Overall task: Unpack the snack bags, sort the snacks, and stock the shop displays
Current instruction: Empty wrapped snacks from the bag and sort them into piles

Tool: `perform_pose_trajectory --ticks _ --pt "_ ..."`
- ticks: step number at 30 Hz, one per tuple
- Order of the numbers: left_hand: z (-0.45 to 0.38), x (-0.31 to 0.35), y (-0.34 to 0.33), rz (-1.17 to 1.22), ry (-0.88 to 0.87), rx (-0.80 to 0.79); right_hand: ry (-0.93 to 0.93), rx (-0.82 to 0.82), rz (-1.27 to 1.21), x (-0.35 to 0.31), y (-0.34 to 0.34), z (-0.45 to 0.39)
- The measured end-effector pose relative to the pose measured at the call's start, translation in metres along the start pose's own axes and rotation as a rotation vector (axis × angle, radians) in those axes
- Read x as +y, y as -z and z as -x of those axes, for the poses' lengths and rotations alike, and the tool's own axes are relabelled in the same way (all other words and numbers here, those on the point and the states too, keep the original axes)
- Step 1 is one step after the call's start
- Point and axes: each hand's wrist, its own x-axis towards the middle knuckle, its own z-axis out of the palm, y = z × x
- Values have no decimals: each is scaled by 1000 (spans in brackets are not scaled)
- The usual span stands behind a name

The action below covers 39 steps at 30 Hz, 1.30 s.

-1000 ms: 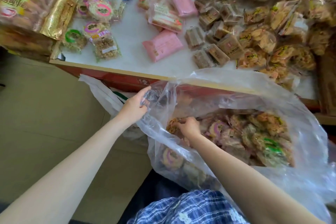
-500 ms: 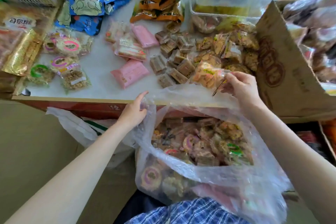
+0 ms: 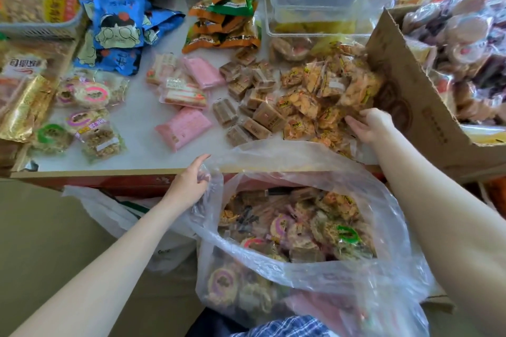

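Left hand pinches the rim of the clear plastic bag, holding the mouth open just below the table edge. Bag hangs in front of the person, roughly half full of mixed wrapped snacks: round cakes with pink and green labels, square packets

Right hand is up on the table at the near edge of the orange cracker pile, fingers spread and flat on the packets. Looks released, nothing gripped, though the fingertips are partly buried so a packet under them can't be ruled out

Sorted groups on the table: brown square packets left of the crackers, pink packets further left, round cakes at far left. Cardboard box flap leans right beside the cracker pile

Handling, my read:
- packets light, film slick and crinkly, contents brittle, so don't squeeze
- take each by the crimped seal edge or cup it loosely
- bag film thin and floppy, the mouth probably collapses if the left hand lets go
- load sits low in the bag, support from below if lifting, don't haul by the rim
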Motion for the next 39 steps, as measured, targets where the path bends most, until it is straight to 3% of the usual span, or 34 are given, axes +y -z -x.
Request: perform_pose_trajectory --ticks 10,15,18,20,22,24,27,28,31,34,39 --pt "3 6 -5 -57 -24 20 58 2 215 5 38 4" --pt "6 8 -8 -56 -32 19 235 22 318 14 45 21" --pt "5 4 -10 -40 -32 14 303 17 620 20 50 35" --pt "4 0 -13 -26 -35 29 513 52 900 26 52 53" --pt "5 -3 -15 -16 -41 52 770 -81 1034 39 51 79" --pt "10 -7 -19 5 -49 60 853 -425 1196 66 53 102" --pt "20 -17 -23 21 -53 48 681 -819 1710 121 66 105" --pt "22 -21 -24 16 -55 46 578 -831 1901 137 71 100" --pt "27 -30 -26 26 -52 40 249 -636 2351 164 84 91" --pt "28 -34 -28 41 -46 48 177 -540 2451 172 97 90" --pt "29 -34 -32 42 -59 40 358 -507 2347 176 111 83"
